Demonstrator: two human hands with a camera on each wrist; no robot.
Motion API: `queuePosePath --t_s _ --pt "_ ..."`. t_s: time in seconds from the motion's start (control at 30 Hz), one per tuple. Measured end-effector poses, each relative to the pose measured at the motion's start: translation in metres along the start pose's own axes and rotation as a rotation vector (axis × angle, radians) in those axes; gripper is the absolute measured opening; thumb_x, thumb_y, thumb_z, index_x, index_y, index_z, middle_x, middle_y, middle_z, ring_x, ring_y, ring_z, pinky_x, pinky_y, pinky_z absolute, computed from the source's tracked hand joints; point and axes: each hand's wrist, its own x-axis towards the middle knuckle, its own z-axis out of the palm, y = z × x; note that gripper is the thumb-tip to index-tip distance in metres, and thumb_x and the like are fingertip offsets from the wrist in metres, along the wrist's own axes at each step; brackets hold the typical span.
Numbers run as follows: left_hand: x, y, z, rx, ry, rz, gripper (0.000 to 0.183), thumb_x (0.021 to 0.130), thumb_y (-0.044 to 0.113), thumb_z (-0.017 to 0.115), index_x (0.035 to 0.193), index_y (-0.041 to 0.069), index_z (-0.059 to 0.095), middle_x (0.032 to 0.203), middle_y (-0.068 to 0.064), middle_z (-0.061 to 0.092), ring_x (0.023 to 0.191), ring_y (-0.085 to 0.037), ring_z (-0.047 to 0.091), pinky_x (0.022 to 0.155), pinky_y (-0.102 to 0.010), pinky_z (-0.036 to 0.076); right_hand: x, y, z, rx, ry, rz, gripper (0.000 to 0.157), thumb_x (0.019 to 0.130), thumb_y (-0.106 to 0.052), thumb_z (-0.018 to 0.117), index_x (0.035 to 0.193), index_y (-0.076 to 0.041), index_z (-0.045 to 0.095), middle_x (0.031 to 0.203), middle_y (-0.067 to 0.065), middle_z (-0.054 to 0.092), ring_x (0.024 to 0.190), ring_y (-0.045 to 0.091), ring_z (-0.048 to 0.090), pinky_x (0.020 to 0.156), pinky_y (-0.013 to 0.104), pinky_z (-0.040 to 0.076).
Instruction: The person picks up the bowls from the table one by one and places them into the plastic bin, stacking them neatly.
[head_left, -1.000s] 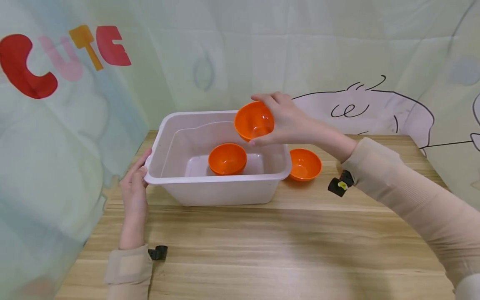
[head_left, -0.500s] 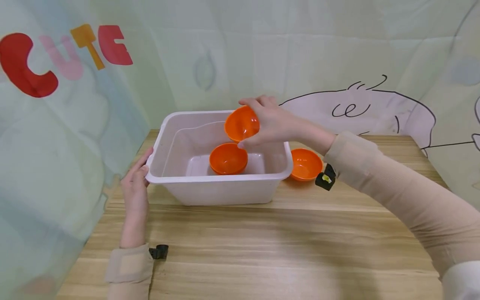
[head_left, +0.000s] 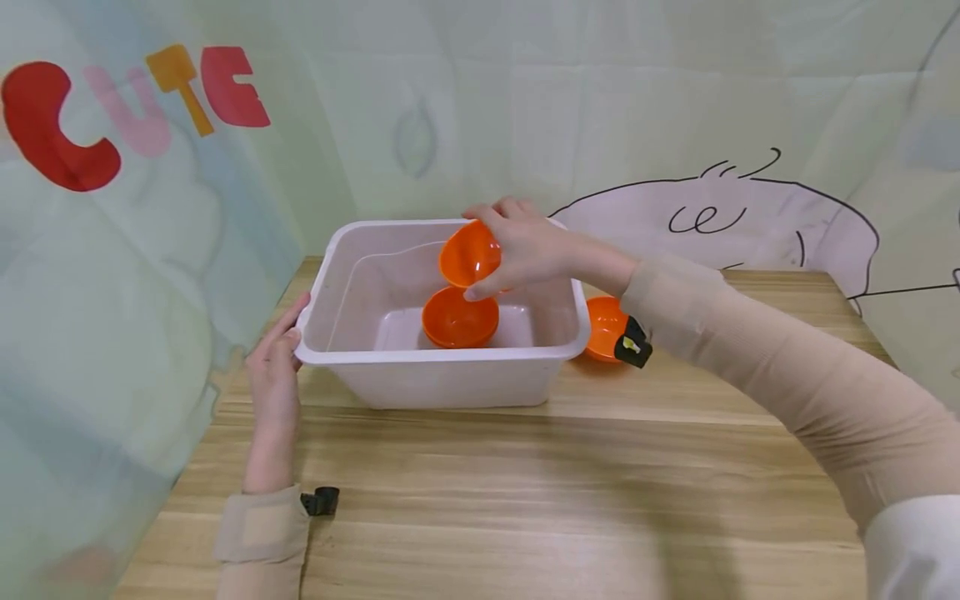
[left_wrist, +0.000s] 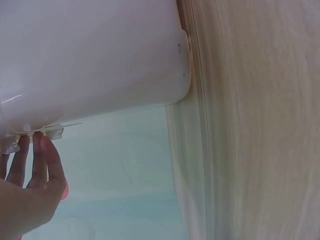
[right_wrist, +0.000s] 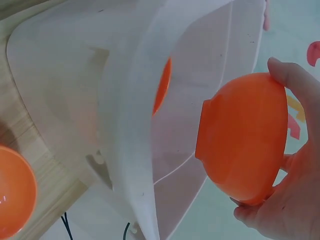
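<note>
On my head view the person's right grip [head_left: 528, 242] has thumb and fingers pinched on the rim of a held bowl [head_left: 463, 258]. It is plain glossy orange, round-sided, and my right wrist view shows a short raised foot at its base. The bowl is tilted, its mouth facing toward me and to the left, and it hangs over the inside of an off-white tub [head_left: 450, 383]. It overlaps a lower bowl [head_left: 459, 323] in the tub; I can't tell whether the two touch.

The left grip [head_left: 275, 371] holds the tub's left rim, the thumb on top and fingertips underneath. For room, I see tub floor on either side of the lower bowl, and a broad stretch of wood-grain worktop [head_left: 480, 500] in front. The printed backdrop [head_left: 637, 108] stands close behind the tub, and the worktop's left edge runs along it too.

I count one tub and three separate orange bowls: one held, one inside, and an outer bowl [head_left: 602, 325] just beside the tub's right end, partly hidden by a black wrist mount [head_left: 633, 343]. Whether more are nested under the lower one, I can't tell.
</note>
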Motion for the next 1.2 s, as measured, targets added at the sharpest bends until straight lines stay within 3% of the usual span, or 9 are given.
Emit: queuePosePath --t_s 0.4,0.77,1.0,1.2 --pt "-0.003 0.001 0.003 0.015 -0.016 0.012 0.039 0.096 0.012 0.042 0.128 0.015 0.063 0.137 0.005 0.059 0.12 -0.008 0.055 0.086 -0.015 0.046 0.015 -0.005 0.006 -0.091 -0.079 -0.027 0.097 0.074 -0.058 0.071 0.15 -0.02 0.025 0.142 0.012 0.035 0.131 0.028 0.028 0.104 0.042 0.039" --pt "-0.004 0.002 0.001 0.013 -0.01 0.019 0.039 0.096 0.012 0.042 0.128 0.015 0.064 0.137 0.005 0.059 0.118 -0.008 0.056 0.085 -0.014 0.047 0.033 -0.016 0.019 -0.066 -0.132 -0.004 0.097 0.073 -0.055 0.072 0.15 -0.019 0.025 0.138 0.014 0.035 0.128 0.028 0.029 0.101 0.042 0.04" --pt "-0.005 0.003 0.001 0.008 -0.009 0.003 0.039 0.096 0.012 0.041 0.128 0.016 0.064 0.138 0.006 0.058 0.118 -0.008 0.055 0.084 -0.014 0.046 0.043 -0.018 0.023 -0.035 -0.192 0.008 0.1 0.075 -0.051 0.073 0.152 -0.021 0.017 0.139 0.013 0.035 0.128 0.027 0.028 0.1 0.042 0.04" --pt "-0.005 0.004 0.002 0.005 -0.009 0.012 0.039 0.096 0.012 0.041 0.129 0.015 0.063 0.137 0.005 0.059 0.116 -0.007 0.056 0.084 -0.015 0.047 0.046 -0.021 0.023 -0.073 -0.227 0.018 0.101 0.075 -0.049 0.073 0.152 -0.022 0.014 0.141 0.014 0.032 0.131 0.031 0.025 0.103 0.045 0.038"
